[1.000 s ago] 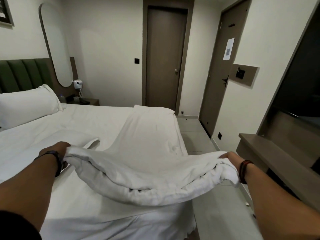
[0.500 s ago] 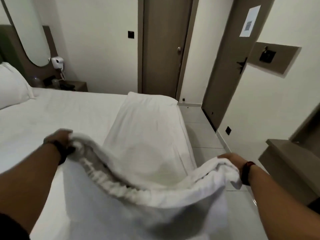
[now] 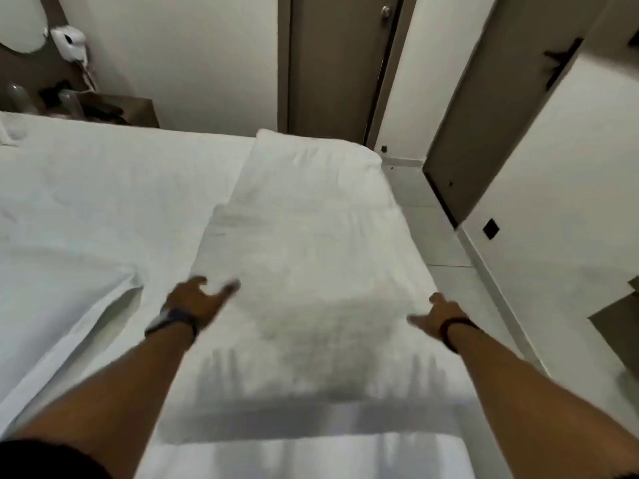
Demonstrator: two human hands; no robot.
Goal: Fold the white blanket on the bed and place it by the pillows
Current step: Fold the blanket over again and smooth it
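Note:
The white blanket [image 3: 311, 271] lies folded over itself in a long strip along the right side of the bed [image 3: 103, 202]. Its near part looks doubled and is motion-blurred. My left hand [image 3: 198, 300] hovers at the strip's left edge, fingers spread and holding nothing. At the right edge, my right hand [image 3: 437, 316] is also spread and free of the cloth. No pillows are in view; only a sliver of white shows at the far left edge.
A bedside table [image 3: 114, 110] with small items stands at the bed's far left corner. Two brown doors [image 3: 335, 63] face me beyond the bed. Tiled floor [image 3: 446, 243] runs along the bed's right side, with a wooden ledge [image 3: 619, 316] at right.
Both hands have let go of the blanket edge they were carrying. That edge now lies laid forward over the far part, and the view has tilted down and right.

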